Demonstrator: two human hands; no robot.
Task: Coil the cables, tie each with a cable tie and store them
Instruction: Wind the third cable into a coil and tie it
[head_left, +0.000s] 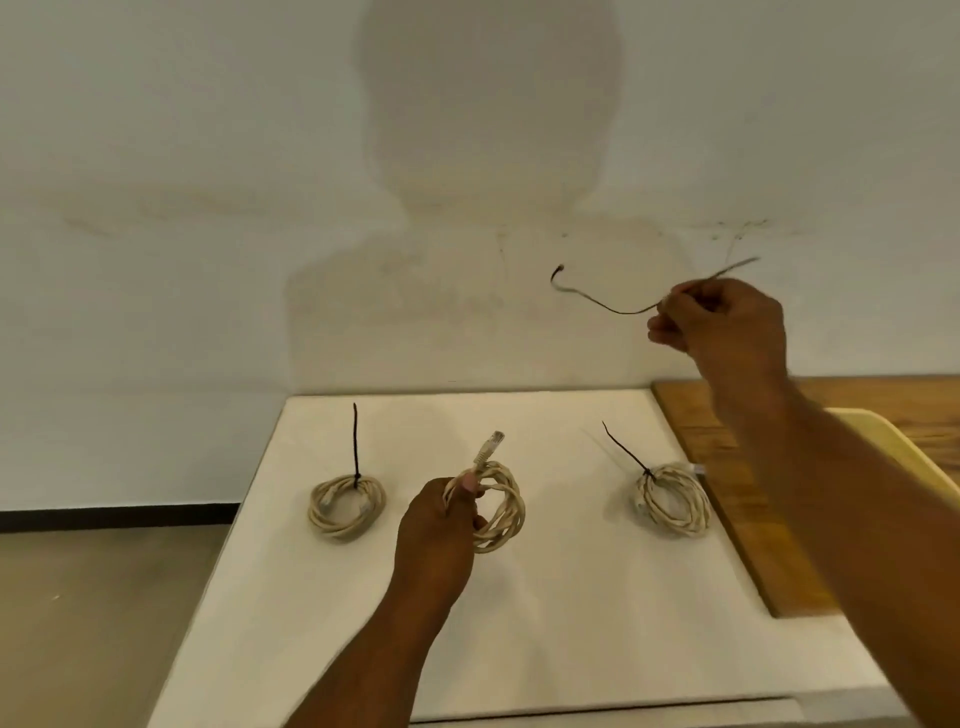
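Observation:
My left hand (441, 525) grips a coiled beige network cable (501, 512) above the middle of the white table (545, 623); its plug end sticks up past my thumb. Raised high at the right, in front of the wall, my right hand (722, 322) pinches a loose black cable tie (597, 299), whose curved end points left. Two more beige coils lie on the table. The left coil (347, 506) and the right coil (672, 499) each carry a black tie with its tail sticking up.
A wooden board (727, 493) lies along the table's right side, with a pale yellow object (893, 447) behind my right forearm. The wall stands close behind the table. Floor shows at the left.

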